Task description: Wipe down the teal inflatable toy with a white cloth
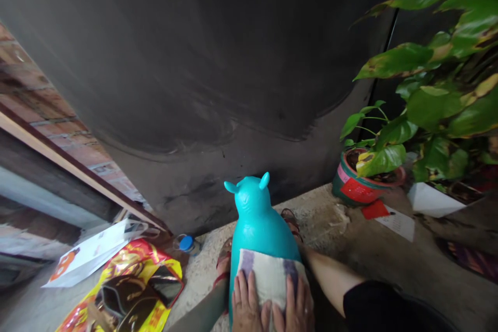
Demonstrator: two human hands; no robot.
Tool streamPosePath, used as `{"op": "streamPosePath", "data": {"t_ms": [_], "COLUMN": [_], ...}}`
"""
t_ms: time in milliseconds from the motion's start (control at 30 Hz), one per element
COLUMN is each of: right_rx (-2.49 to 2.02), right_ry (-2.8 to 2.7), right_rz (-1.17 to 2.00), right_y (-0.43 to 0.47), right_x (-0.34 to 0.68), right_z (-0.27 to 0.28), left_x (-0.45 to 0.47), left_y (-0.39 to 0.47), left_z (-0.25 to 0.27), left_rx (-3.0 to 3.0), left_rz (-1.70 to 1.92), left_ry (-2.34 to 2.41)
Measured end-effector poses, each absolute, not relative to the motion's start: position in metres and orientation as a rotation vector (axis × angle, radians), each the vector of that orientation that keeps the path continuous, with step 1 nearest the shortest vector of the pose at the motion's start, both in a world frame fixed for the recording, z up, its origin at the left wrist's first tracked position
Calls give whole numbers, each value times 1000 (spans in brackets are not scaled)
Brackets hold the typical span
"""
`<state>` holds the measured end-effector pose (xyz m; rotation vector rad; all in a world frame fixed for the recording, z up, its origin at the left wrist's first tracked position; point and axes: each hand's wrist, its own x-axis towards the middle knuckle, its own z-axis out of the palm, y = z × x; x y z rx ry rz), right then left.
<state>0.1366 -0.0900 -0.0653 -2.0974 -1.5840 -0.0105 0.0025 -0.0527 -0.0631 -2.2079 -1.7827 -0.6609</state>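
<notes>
Both hands lie flat with fingers spread, the left hand (246, 305) and right hand (296, 307) pressing a striped cloth (268, 275) onto the back of a turquoise toy animal (257, 218) on the floor (350, 249), at 6 o'clock. This looks like wiping; the next stroke calls for steady pressure toward the head at 12 o'clock.

Turquoise inflatable animal toy (257, 218) stands upright on the concrete floor, ears up, facing away. A striped cream-and-purple cloth (268, 275) lies flat over its back.
</notes>
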Motion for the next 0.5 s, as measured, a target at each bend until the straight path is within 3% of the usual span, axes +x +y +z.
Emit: {"op": "streamPosePath", "data": {"t_ms": [133, 267, 400, 500], "right_rx": [-2084, -2027, -2076, -2014], "right_ry": [-1783, -1824, -1705, -1609], "right_rz": [268, 295, 222, -87], "right_y": [-16, 10, -46, -109], "right_x": [153, 159, 150, 135], "right_z": [-6, 18, -28, -82], "left_x": [10, 14, 4, -6], "left_y": [-9, 12, -20, -59], "left_z": [-50, -45, -60, -76], "left_rx": [-2101, -2057, -2125, -2218], "left_rz": [-615, -603, -647, -679], "left_ry": [-1981, -2059, -1928, -1775]}}
